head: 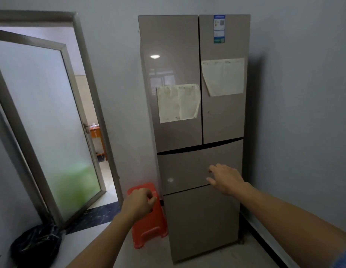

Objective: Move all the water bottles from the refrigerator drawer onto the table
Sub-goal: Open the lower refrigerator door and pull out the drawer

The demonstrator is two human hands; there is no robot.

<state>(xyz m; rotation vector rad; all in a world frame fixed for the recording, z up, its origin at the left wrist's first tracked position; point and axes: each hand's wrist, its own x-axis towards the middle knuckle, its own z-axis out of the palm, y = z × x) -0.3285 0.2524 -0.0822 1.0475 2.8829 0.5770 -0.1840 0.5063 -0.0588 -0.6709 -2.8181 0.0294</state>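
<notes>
Reaching toward the fridge: right hand [226,179] is out in front of the right half of the middle beige glossy drawer front [187,169]. Its fingers are spread and relaxed, holding nothing. Can't tell if the fingertips touch the panel.

Left hand [139,202] hangs lower and off to the left, over the red plastic stool [148,235]. Fingers are loosely curled and hold nothing. It's well apart from the drawer, so the right hand is clearly the nearer one.

Water bottles aren't visible. The tall beige two-door refrigerator [178,45] has both drawers closed, middle and lower beige drawer [201,225]. My guess is the bottles sit behind one of those fronts, and the hand position suggests the middle one. The table isn't in view.

Key geometry:
- The drawer front's long axis runs left-right.
- The dark slot along its top edge lies above the right fingertips.
- The seam along its bottom edge is at about thumb level.

Likely next step is to hook the fingers into an edge and pull straight back toward the body. The hand sits right of centre, so the pull may skew the drawer. The stool stands just beside the fridge's left side, near the feet.
</notes>
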